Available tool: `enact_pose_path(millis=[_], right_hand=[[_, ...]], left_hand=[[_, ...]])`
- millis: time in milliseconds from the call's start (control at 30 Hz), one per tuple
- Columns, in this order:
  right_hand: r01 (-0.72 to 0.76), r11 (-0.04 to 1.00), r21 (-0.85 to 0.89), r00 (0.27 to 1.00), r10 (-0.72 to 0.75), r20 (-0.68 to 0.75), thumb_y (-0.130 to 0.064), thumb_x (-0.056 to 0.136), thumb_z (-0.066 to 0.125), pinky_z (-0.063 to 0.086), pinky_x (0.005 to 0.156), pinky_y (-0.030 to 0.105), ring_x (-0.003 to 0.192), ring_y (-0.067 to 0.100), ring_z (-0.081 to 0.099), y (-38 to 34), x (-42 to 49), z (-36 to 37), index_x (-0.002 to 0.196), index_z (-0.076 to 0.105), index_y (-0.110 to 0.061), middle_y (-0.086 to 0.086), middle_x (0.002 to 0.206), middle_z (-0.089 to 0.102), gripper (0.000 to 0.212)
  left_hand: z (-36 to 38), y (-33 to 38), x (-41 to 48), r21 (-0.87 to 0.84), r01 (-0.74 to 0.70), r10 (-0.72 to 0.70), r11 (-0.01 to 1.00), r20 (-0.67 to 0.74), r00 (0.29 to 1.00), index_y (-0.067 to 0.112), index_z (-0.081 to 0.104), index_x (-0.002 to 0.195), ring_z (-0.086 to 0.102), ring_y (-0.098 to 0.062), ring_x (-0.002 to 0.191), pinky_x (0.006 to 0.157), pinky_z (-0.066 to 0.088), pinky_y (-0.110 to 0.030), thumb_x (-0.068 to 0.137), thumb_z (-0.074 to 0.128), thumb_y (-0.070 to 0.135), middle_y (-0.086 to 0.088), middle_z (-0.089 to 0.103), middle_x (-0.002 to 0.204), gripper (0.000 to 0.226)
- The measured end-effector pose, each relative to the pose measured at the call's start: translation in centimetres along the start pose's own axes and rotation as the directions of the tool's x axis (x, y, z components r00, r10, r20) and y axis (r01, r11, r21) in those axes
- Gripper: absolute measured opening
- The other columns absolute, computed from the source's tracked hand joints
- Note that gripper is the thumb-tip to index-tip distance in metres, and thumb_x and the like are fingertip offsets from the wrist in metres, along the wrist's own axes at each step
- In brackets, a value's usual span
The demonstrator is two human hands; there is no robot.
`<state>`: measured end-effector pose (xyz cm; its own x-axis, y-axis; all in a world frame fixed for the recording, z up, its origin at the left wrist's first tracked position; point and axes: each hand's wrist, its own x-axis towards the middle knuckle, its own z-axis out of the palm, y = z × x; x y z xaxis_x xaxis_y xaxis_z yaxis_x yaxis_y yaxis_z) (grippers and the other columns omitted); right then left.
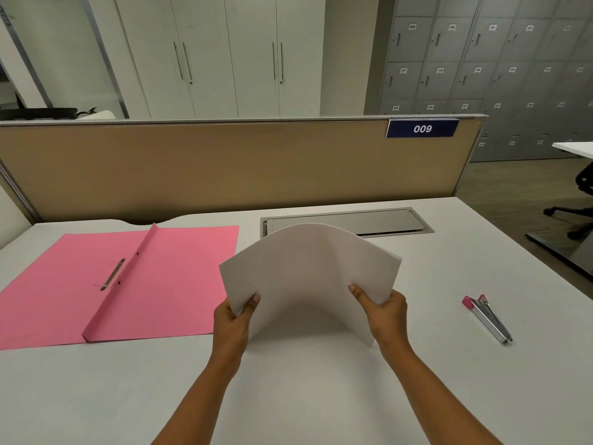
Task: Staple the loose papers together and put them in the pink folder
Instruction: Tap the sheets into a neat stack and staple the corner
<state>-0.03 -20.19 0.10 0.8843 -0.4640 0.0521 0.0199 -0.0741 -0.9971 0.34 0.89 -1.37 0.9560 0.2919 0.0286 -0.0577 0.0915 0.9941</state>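
Holding papers bowed upward, left-right | left hand, right hand: fingers clamped

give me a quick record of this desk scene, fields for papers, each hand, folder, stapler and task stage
papers: white stack, held above the desk, bowed upward in an arch
left hand: grips the stack's near left corner
right hand: grips the stack's near right edge
pink folder: open flat, left of the papers, metal fastener beside its fold
stapler: lies on the desk to the right, untouched
task stage: no staple visible; folder holds no papers
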Motion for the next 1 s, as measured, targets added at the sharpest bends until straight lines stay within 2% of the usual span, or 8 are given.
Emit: enact_pose_path(millis=[133,333,433,567,667,767,867,1000], right_hand=[[-0.007,1.0,-0.005,1.0,0.007,0.002,-0.015,0.077,0.072,0.045,0.071,0.031,0.08,0.027,0.056,0.3,0.0,0.2,0.104,0.062,0.004,0.007,0.089,0.06,0.035],[-0.007,1.0,0.009,1.0,0.007,-0.005,-0.015,0.077,0.073,0.048,0.075,0.031,0.083,0.028,0.058,0.1,0.4,0.4,0.106,0.063,0.005,0.01,0.091,0.063,0.037],[-0.029,1.0,-0.001,1.0,0.029,0.003,-0.015,0.077,0.072,0.045,0.073,0.031,0.082,0.028,0.056,0.6,0.2,0.5,0.106,0.062,0.005,0.009,0.092,0.061,0.037],[-0.039,0.999,-0.017,0.999,0.039,0.016,-0.016,0.078,0.072,0.045,0.063,0.022,0.082,0.027,0.055,1.2,0.1,0.2,0.106,0.062,0.006,0.008,0.09,0.06,0.037],[-0.025,1.0,-0.009,1.0,0.025,0.012,-0.015,0.078,0.072,0.045,0.066,0.026,0.081,0.027,0.055,1.1,0.2,0.2,0.103,0.062,0.004,0.007,0.089,0.06,0.033],[-0.022,1.0,0.01,1.0,0.021,0.01,-0.014,0.078,0.071,0.045,0.072,0.03,0.075,0.023,0.056,0.6,0.4,0.1,0.09,0.06,-0.008,0.003,0.081,0.061,0.018],[-0.016,1.0,0.012,1.0,0.016,0.014,-0.013,0.077,0.072,0.045,0.067,0.026,0.067,0.014,0.057,0.9,0.5,0.1,0.084,0.057,-0.011,-0.005,0.071,0.059,0.016],[-0.036,0.999,0.012,0.999,0.036,0.015,-0.014,0.077,0.072,0.044,0.058,0.018,0.074,0.022,0.056,1.8,0.4,0.1,0.086,0.057,-0.009,-0.004,0.073,0.059,0.018]], left_hand=[[0.0,-0.1,0.2,0.02,0.019,-0.019,1.0,-0.001,1.0,0.023,0.06,0.085,0.058,-0.027,0.084,0.072,0.047,-0.033,0.088,0.058,0.013,0.001,0.064,0.083,0.01],[-0.1,0.4,0.4,-0.022,0.01,-0.011,1.0,-0.025,1.0,0.024,0.061,0.083,0.061,-0.024,0.081,0.077,0.048,-0.034,0.087,0.058,0.012,0.0,0.066,0.083,0.013],[-0.2,-0.2,0.2,0.004,0.021,-0.02,1.0,-0.012,1.0,0.02,0.06,0.089,0.059,-0.025,0.083,0.072,0.048,-0.032,0.088,0.057,0.013,0.001,0.065,0.084,0.008],[-0.3,-0.7,0.0,0.023,0.023,-0.023,0.999,-0.002,1.0,0.017,0.058,0.099,0.058,-0.025,0.087,0.079,0.043,-0.034,0.089,0.056,0.015,0.005,0.064,0.086,0.011],[-0.4,-0.5,0.0,0.023,0.019,-0.019,1.0,-0.008,1.0,0.017,0.058,0.099,0.058,-0.026,0.088,0.08,0.043,-0.035,0.089,0.055,0.014,0.004,0.064,0.086,0.01],[-0.3,-0.3,0.3,0.006,0.012,-0.012,1.0,-0.024,1.0,0.022,0.06,0.09,0.06,-0.025,0.085,0.082,0.046,-0.037,0.089,0.056,0.013,0.004,0.065,0.086,0.01],[-0.3,-0.4,0.4,0.003,0.013,-0.013,1.0,-0.022,1.0,0.024,0.06,0.087,0.06,-0.023,0.083,0.08,0.045,-0.035,0.089,0.055,0.013,0.005,0.064,0.084,0.012],[-0.4,-1.4,0.3,0.023,0.048,-0.048,0.999,-0.014,0.999,0.025,0.058,0.094,0.059,-0.029,0.093,0.088,0.046,-0.042,0.089,0.056,0.016,0.006,0.065,0.088,0.01]])
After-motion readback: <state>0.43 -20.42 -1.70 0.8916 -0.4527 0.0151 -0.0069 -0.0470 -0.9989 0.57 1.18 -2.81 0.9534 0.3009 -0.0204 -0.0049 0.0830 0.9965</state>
